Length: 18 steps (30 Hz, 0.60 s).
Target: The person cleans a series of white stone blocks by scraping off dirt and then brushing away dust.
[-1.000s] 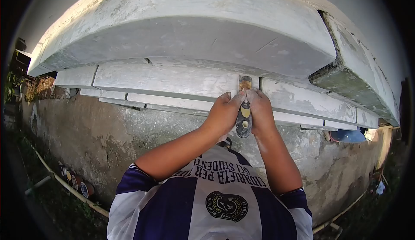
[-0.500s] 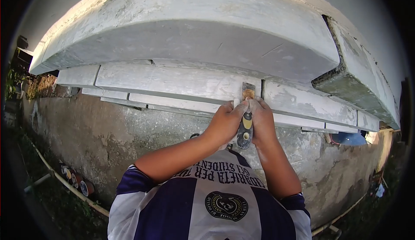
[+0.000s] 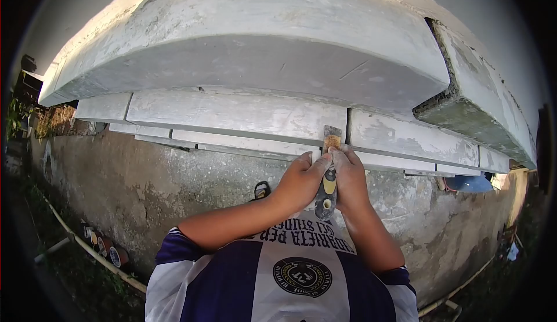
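Note:
A putty knife (image 3: pixel 328 187) with a black and yellow handle is held upright between my two hands, its rust-stained metal blade pointing away from me. My left hand (image 3: pixel 303 176) is closed round it from the left, and my right hand (image 3: pixel 349 176) grips it from the right. Both thumbs meet at the base of the blade, and whitish dust coats the fingers. The blade overlaps the lower edge of a pale plastered ledge (image 3: pixel 243 111), just left of a dark vertical gap in it.
Above the ledge juts a thick curved plastered slab (image 3: pixel 249 61), with a separate angled block (image 3: pixel 481 98) at its right. Below runs a rough stained concrete surface (image 3: pixel 191 180). A sandal (image 3: pixel 262 190) shows beside my left forearm. Pots (image 3: pixel 118 256) and a bamboo pole (image 3: pixel 104 262) lie low left.
Both hands and the putty knife have shifted slightly down towards my body, so the blade sits lower against the ledge. More of the sandal shows now.

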### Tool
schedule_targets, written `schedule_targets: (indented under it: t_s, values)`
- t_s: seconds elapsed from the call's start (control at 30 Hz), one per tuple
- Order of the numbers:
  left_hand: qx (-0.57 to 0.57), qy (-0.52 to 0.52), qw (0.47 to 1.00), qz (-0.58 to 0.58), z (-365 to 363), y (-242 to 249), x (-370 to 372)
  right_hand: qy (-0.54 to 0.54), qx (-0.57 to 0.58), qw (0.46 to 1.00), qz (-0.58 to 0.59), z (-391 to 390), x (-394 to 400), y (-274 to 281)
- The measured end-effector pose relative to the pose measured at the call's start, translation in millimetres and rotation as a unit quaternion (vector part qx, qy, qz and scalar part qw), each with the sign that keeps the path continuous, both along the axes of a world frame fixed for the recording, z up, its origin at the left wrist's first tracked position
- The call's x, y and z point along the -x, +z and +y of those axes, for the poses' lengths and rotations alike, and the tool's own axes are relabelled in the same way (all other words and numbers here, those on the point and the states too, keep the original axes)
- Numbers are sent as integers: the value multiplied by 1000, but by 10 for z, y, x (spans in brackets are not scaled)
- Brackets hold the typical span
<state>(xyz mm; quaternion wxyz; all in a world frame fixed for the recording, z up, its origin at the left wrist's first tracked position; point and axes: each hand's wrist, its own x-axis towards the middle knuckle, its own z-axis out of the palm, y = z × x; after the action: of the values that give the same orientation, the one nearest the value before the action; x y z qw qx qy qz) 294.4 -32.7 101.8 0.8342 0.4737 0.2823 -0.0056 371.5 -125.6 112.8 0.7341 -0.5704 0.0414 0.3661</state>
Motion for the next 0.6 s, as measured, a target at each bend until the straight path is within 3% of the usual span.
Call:
schedule_targets:
  t_s: [0.13, 0.27, 0.53, 0.6]
  values:
    - [-44, -11, 998, -35, -149, 53, 79, -11, 9, 1000, 9, -109, 74, 38]
    - [-47, 6, 998, 29, 0, 128, -270, -31, -53, 998, -9, 22, -221, -18]
    - [-68, -7, 997, -40, -252, -31, 36, -20, 17, 999, 21, -187, 28, 50]
    - [-37, -7, 999, -8, -189, 38, -99, -17, -6, 1000, 10, -149, -131, -2]
